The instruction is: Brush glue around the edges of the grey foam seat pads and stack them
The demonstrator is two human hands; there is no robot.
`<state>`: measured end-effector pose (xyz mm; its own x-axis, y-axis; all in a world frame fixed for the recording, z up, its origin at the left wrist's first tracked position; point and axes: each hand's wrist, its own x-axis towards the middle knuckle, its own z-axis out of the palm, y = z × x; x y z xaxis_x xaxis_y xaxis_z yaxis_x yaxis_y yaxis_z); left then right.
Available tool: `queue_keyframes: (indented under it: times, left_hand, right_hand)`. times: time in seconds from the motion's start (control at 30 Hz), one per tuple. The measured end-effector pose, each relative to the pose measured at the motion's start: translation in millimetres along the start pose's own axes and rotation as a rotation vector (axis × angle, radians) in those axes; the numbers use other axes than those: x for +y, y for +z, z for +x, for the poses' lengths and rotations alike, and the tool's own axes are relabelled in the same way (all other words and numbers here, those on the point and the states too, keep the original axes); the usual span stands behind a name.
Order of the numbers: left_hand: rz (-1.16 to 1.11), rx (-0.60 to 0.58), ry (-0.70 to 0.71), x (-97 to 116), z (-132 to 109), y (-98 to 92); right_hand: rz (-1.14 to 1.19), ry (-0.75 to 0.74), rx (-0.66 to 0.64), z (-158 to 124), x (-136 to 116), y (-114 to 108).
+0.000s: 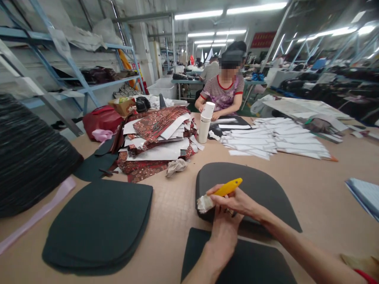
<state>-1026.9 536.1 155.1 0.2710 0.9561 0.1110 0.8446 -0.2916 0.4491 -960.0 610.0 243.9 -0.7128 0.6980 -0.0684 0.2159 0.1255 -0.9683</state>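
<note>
My right hand [237,202] is closed around a yellow-handled tool [228,187] whose tip is wrapped in a white wad of cloth [205,203]. My left hand [224,232] comes up from below, its fingers closed against the right hand and the cloth. Both hands hover over the near edge of a dark grey rounded panel [257,185] lying flat on the table. Another dark panel [251,262] lies under my forearms.
A stack of dark rounded panels [99,225] lies at the left. Red patterned pieces [156,136] are heaped mid-table by a white tube [205,122]. White strips [275,140] are spread at right. A person [223,90] sits across the brown table [319,185]. Dark fabric [26,157] bulges at far left.
</note>
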Motion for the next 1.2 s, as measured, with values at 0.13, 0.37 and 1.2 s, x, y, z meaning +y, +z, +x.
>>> queue_keyframes:
  times: [0.13,0.37,1.2]
  left_hand:
    - [-0.084,0.004,-0.015,3.9,-2.1,-9.5]
    - [-0.091,0.08,-0.014,5.2,-10.4,-10.5]
    - [0.136,0.829,0.064,-14.2,18.5,65.9]
  right_hand:
    - [-0.022,0.003,0.032,30.7,7.6,-9.1]
    - [-0.011,-0.034,0.278,55.6,-2.4,-34.9]
    - [-0.143,-0.012,0.214,111.6,16.3,-122.5]
